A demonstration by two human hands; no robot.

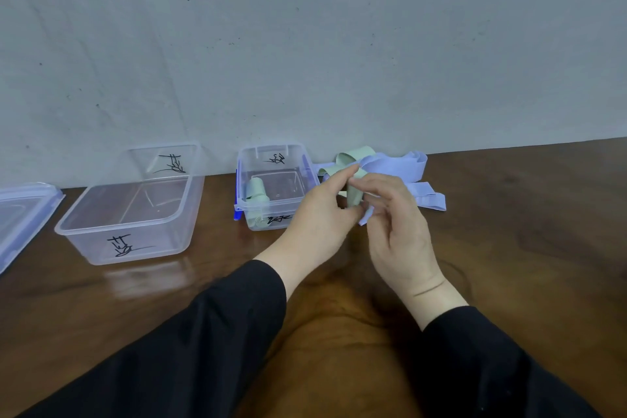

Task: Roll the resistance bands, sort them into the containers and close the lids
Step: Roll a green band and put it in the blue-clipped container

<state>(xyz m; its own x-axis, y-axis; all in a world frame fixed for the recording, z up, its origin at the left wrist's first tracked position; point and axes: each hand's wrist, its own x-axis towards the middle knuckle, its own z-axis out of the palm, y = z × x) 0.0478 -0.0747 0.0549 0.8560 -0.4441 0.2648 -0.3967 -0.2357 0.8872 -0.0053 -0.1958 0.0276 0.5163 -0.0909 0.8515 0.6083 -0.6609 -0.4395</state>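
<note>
My left hand point(319, 214) and my right hand point(397, 217) meet above the table, both pinching a pale green resistance band point(354, 195) held between their fingertips. Behind them lies a heap of loose bands: lilac ones point(407, 163) and more green point(356, 151) against the wall. A small clear container point(271, 153) with blue clips stands just left of my hands and holds rolled green bands point(256, 192). A larger clear container point(169, 224) with black handwriting stands further left and looks empty.
A clear lid point(20, 214) with a bluish rim lies at the far left edge of the brown wooden table point(526, 248). A grey wall rises directly behind the containers. My black sleeves cover the near part of the table.
</note>
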